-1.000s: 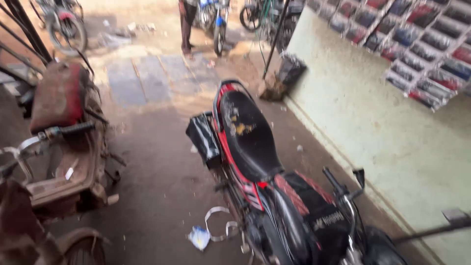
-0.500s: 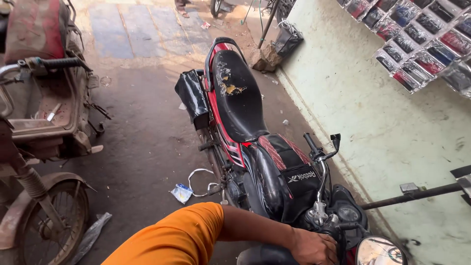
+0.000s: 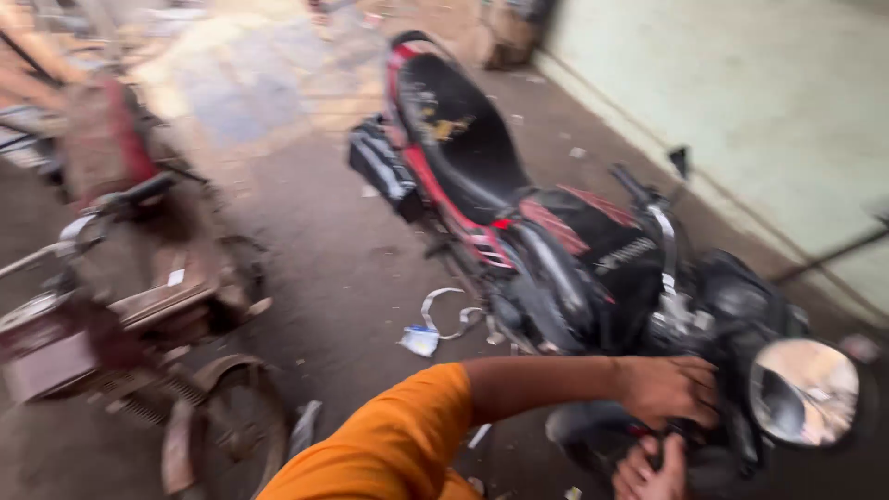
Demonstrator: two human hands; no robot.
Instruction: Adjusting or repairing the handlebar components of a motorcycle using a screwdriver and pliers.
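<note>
A black and red motorcycle (image 3: 519, 213) stands along the pale green wall, its front end toward me. My left hand (image 3: 669, 389), on an arm in an orange sleeve, reaches across from the lower middle and closes over the near handlebar (image 3: 690, 435) beside the round mirror (image 3: 804, 391). Just below it, at the bottom edge, my right hand (image 3: 648, 472) curls its fingers around the same dark grip; only part of it shows. The far handlebar (image 3: 634, 185) sticks up free. The picture is blurred by motion.
An old rusty three-wheeled vehicle (image 3: 120, 287) with a worn red seat stands on the left, its wheel (image 3: 222, 426) near my shoulder. Paper scraps and a white strap (image 3: 435, 319) lie on the dirty concrete floor between the two. The wall (image 3: 759, 102) runs close on the right.
My view has dropped closer to the motorcycle's front. My left hand stays at the near handlebar, and my right hand has come into view beneath it on the grip.
</note>
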